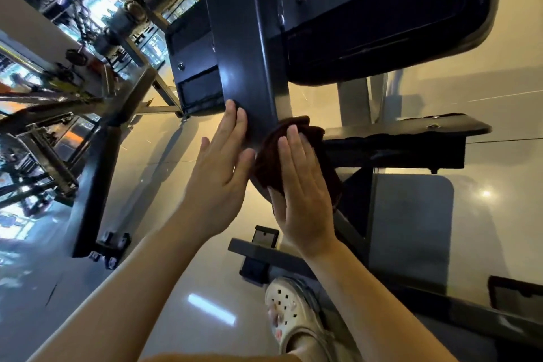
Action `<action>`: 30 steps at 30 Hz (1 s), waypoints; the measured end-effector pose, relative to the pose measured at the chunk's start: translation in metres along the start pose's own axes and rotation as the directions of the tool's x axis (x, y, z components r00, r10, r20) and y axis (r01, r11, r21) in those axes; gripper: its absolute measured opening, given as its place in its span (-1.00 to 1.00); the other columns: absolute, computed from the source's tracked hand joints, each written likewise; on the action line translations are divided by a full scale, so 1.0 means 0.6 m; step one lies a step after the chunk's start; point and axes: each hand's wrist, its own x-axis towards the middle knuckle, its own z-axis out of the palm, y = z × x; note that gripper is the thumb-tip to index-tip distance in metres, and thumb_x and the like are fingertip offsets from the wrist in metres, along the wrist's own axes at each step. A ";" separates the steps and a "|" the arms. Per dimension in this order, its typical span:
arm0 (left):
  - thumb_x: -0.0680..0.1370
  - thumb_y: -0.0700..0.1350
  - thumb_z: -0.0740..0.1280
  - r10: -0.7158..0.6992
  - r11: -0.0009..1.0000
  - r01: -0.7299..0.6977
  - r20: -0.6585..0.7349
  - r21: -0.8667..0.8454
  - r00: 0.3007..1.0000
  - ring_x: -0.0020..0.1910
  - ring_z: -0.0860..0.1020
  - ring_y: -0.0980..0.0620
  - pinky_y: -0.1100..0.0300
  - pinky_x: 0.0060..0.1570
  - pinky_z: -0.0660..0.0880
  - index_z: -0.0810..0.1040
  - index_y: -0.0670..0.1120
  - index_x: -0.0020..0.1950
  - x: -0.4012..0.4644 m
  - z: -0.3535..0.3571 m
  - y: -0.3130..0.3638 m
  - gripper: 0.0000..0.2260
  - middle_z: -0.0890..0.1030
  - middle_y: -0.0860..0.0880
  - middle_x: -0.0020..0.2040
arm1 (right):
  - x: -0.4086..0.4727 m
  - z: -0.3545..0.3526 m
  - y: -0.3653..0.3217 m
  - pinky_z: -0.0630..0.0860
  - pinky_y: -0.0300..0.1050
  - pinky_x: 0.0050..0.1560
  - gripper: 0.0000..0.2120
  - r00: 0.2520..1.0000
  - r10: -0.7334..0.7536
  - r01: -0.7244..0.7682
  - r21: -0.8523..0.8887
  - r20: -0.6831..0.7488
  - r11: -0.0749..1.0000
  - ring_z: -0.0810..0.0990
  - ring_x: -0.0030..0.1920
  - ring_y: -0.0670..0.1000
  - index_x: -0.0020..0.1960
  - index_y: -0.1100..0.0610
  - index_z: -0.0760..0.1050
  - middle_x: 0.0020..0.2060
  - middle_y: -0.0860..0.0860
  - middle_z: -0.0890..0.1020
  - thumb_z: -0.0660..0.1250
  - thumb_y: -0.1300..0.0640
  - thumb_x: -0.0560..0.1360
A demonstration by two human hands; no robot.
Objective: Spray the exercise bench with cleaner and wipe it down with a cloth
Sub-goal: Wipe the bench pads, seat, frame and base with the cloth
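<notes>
— Where has the wiping got to?

— Under the exercise bench, on its dark metal post. The right hand presses a dark cloth flat against the post's lower right edge, fingers straight and together, palm on the fabric, not clutching it.

— And the other one?

— The left hand lies open on the post's left face, fingertips up near the corner where a padded panel meets it. It holds nothing; it looks like a brace.

— How should this stroke go?

— I'd keep the palm pressure even and draw the cloth along the full length of the post, then fold it round the edge so the narrow side gets cleaned too (corners and bolt heads gather grime). The bracing hand should stay clear of the cloth's path.

— Any cleaner on the surface?

— Hard to say; the metal is glossy and the picture soft, so wetness can't be told from reflection. No spray bottle shows.

— Posture?

— Both forearms reach forward and up, wrists fairly straight, a pale clog on the floor below.
</notes>
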 end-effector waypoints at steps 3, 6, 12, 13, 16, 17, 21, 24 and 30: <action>0.56 0.08 -0.04 -0.021 0.996 0.020 0.009 0.086 1.000 0.44 -0.18 0.32 0.15 0.52 -0.21 -0.19 0.09 0.50 0.003 0.003 0.002 -0.45 -0.23 0.24 0.46 | -0.079 -0.010 0.037 0.05 -0.02 0.55 -0.43 0.995 0.037 -0.034 -0.027 0.095 0.999 0.00 0.57 0.01 0.60 0.02 -0.19 0.58 -0.02 0.01 0.01 0.01 0.69; 0.64 0.01 0.06 0.011 0.994 -0.012 0.012 0.108 1.000 0.45 -0.24 0.30 0.18 0.51 -0.22 -0.27 0.07 0.46 0.002 0.010 0.000 -0.45 -0.28 0.19 0.47 | -0.152 -0.032 0.079 0.12 0.02 0.51 -0.46 0.966 0.169 -0.152 -0.097 0.194 0.984 -0.07 0.57 -0.10 0.59 -0.04 -0.24 0.58 -0.15 -0.13 -0.10 -0.07 0.69; 0.61 0.05 0.02 -0.005 0.998 0.004 0.014 0.066 1.000 0.38 -0.33 0.44 0.37 0.42 -0.29 -0.30 0.12 0.43 0.003 0.015 0.002 -0.46 -0.33 0.23 0.45 | -0.151 -0.025 0.047 0.12 0.20 0.50 -0.49 0.906 0.394 -0.407 0.062 0.155 0.911 0.03 0.57 -0.04 0.58 -0.12 -0.09 0.57 -0.23 -0.01 -0.05 -0.10 0.67; 0.60 0.07 0.01 -0.009 0.999 0.008 0.019 0.050 1.000 0.35 -0.35 0.49 0.39 0.41 -0.29 -0.30 0.15 0.42 0.002 0.017 0.003 -0.46 -0.35 0.25 0.44 | -0.139 -0.020 0.032 0.11 0.17 0.50 -0.50 0.902 0.415 -0.427 0.097 0.120 0.899 0.05 0.57 -0.03 0.58 -0.08 -0.05 0.57 -0.21 0.03 -0.03 -0.07 0.68; 0.55 0.09 -0.03 -0.004 1.000 0.004 -0.003 -0.028 1.000 0.35 -0.36 0.52 0.49 0.35 -0.30 -0.33 0.21 0.39 0.003 0.025 0.005 -0.45 -0.40 0.31 0.40 | -0.077 -0.012 -0.003 0.16 0.10 0.50 -0.52 0.950 0.309 -0.312 0.153 0.039 0.938 0.13 0.55 0.02 0.56 0.07 0.04 0.55 -0.06 0.13 0.03 0.01 0.68; 0.54 0.09 -0.04 -0.005 0.999 0.005 -0.007 -0.050 1.000 0.37 -0.35 0.50 0.49 0.36 -0.30 -0.33 0.22 0.38 0.002 0.026 0.007 -0.46 -0.40 0.32 0.40 | -0.050 -0.010 -0.009 0.19 0.08 0.50 -0.53 0.969 0.245 -0.247 0.150 0.031 0.957 0.15 0.55 0.05 0.54 0.11 0.06 0.53 0.00 0.16 0.05 0.03 0.68; 0.57 0.07 -0.03 0.010 0.996 -0.013 -0.028 -0.088 1.000 0.43 -0.28 0.45 0.25 0.50 -0.21 -0.27 0.22 0.41 0.000 0.025 0.005 -0.49 -0.30 0.32 0.43 | 0.000 -0.002 -0.012 0.21 0.09 0.50 -0.45 0.996 0.087 -0.088 0.071 0.012 0.994 0.16 0.54 0.13 0.53 0.13 0.06 0.50 0.11 0.19 0.19 0.17 0.62; 0.55 0.08 -0.03 -0.005 0.999 0.003 -0.025 -0.049 1.000 0.33 -0.30 0.57 0.31 0.48 -0.22 -0.25 0.20 0.42 0.000 0.023 0.002 -0.48 -0.29 0.33 0.42 | -0.046 -0.011 0.006 0.17 0.02 0.52 -0.46 0.994 0.098 -0.100 0.044 0.047 0.994 0.14 0.55 0.07 0.59 0.01 -0.06 0.53 0.06 0.15 0.07 0.09 0.68; 0.59 0.03 0.02 -0.003 0.998 -0.003 -0.115 -0.056 0.993 0.40 -0.31 0.45 0.57 0.32 -0.28 -0.30 0.11 0.44 0.004 0.048 0.014 -0.44 -0.30 0.22 0.47 | -0.095 -0.073 0.004 0.51 -0.07 0.24 -0.73 0.823 0.567 -0.551 0.269 0.020 0.790 0.53 0.24 -0.14 0.32 -0.12 0.36 0.21 0.00 0.58 0.06 -0.06 0.65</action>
